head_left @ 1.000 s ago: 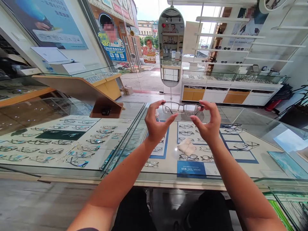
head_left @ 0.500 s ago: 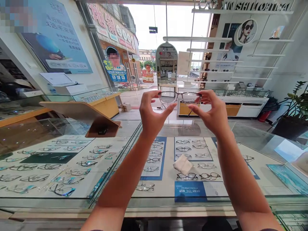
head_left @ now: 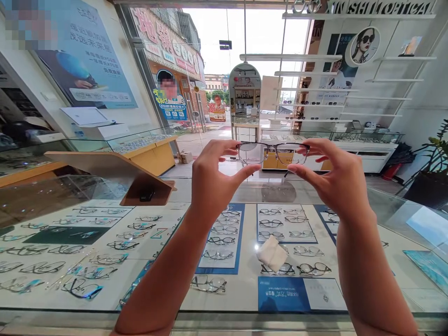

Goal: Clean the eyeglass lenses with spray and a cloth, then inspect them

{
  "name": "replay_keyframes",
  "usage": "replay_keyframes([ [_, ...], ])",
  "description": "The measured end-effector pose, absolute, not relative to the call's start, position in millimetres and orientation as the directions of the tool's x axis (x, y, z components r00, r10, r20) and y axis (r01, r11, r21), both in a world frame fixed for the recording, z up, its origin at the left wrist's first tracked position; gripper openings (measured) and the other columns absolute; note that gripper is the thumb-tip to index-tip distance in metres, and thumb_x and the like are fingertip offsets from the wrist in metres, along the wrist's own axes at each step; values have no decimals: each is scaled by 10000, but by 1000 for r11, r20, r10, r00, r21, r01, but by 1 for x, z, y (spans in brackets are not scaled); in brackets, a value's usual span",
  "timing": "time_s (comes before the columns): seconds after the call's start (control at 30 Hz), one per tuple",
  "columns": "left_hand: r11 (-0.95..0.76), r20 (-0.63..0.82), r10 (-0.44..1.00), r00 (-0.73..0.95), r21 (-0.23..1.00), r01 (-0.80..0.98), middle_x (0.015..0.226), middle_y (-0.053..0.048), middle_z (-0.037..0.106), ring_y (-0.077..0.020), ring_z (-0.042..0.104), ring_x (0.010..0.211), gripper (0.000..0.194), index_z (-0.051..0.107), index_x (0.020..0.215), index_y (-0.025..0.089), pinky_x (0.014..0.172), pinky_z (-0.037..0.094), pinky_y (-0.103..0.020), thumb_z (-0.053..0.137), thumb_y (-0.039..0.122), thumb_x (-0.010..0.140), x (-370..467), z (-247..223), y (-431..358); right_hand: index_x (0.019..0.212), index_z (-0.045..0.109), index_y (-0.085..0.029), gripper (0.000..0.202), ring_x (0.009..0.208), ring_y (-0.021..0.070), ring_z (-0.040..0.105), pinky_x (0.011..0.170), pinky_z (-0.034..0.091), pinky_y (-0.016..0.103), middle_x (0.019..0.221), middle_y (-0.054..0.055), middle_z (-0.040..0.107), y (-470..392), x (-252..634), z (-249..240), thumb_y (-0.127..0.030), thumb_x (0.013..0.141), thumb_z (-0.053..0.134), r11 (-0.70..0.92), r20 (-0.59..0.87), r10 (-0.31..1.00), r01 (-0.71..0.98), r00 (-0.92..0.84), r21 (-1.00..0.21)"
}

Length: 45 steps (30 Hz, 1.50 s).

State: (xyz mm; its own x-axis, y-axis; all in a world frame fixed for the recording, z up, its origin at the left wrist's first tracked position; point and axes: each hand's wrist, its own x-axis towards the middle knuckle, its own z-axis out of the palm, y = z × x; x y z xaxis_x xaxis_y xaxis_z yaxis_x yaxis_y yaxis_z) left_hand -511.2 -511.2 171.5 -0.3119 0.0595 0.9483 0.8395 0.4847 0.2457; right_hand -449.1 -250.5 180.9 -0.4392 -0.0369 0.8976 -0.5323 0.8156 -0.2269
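Note:
I hold a pair of dark-framed glasses (head_left: 273,153) up in front of me with both hands, lenses facing away. My left hand (head_left: 210,182) pinches the left end of the frame between thumb and fingers. My right hand (head_left: 334,179) pinches the right end the same way. The glasses hang in the air well above the glass display counter (head_left: 245,196). A folded white cloth (head_left: 272,254) lies on the counter below my hands.
Several rows of glasses lie under the counter glass on white and blue trays (head_left: 224,238). A wooden stand (head_left: 115,175) sits on the left counter. An oval mirror (head_left: 245,100) and wall shelves (head_left: 336,88) stand beyond. A potted plant (head_left: 432,168) is at right.
My view tilted up, then my hands with the glasses came closer to me and shifted slightly right and down. Both hands kept the same hold on the frame.

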Motion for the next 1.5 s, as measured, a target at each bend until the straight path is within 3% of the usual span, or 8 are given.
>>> replay_keyframes([
  [0.37, 495, 949, 43, -312, 251, 832, 1129, -49, 796, -208, 795, 931, 530, 734, 1166, 254, 825, 645, -355, 962, 544, 786, -514, 171, -511, 1362, 689, -240, 529, 1121, 347, 785, 939, 627, 508, 1253, 131, 802, -255, -440, 185, -593, 976, 772, 853, 815, -49, -449, -578, -267],
  [1.07, 518, 932, 25, -361, 297, 802, 1153, -50, 794, -217, 794, 952, 521, 740, 1178, 255, 799, 636, -364, 989, 472, 774, -509, 170, -507, 1310, 708, -215, 472, 1056, 332, 797, 823, 619, 446, 1217, 141, 811, -255, -432, 186, -579, 1010, 721, 884, 790, -32, -387, -612, -264],
  [1.5, 548, 943, 16, -333, 270, 792, 1141, -50, 790, -215, 789, 953, 521, 735, 1178, 256, 782, 614, -354, 980, 491, 782, -506, 168, -504, 1324, 713, -201, 493, 1040, 343, 798, 845, 599, 463, 1201, 152, 816, -252, -431, 185, -600, 1038, 672, 903, 785, -52, -364, -617, -227],
])
